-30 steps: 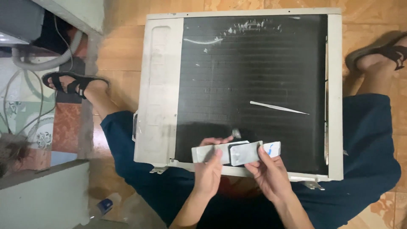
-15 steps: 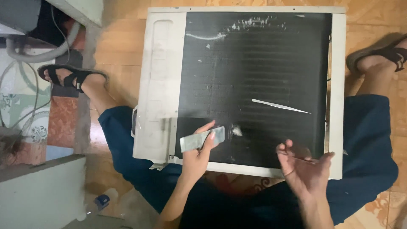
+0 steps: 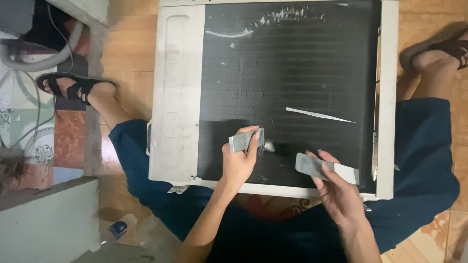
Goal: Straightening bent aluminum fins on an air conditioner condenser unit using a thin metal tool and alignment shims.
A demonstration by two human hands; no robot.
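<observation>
A white air-conditioner outdoor unit (image 3: 178,97) lies flat on the floor between my legs, its black fin coil (image 3: 292,73) facing up. My left hand (image 3: 239,163) grips a small grey rectangular pad (image 3: 245,141) and presses it on the coil near the front edge, beside a small damaged white spot (image 3: 269,145). My right hand (image 3: 336,190) holds a longer grey strip (image 3: 325,169) with a white end over the coil's lower right part.
A long white scratch (image 3: 319,115) crosses the coil; more white scuffs (image 3: 282,17) mark its far edge. My sandalled feet (image 3: 73,86) flank the unit. A grey hose (image 3: 44,61) and cables lie at the left. A plastic bottle (image 3: 117,230) lies at the lower left.
The two grey pieces, held together a second ago, are apart. My left hand moved its pad right and up onto the coil; my right hand, blurred before, now holds the longer strip still.
</observation>
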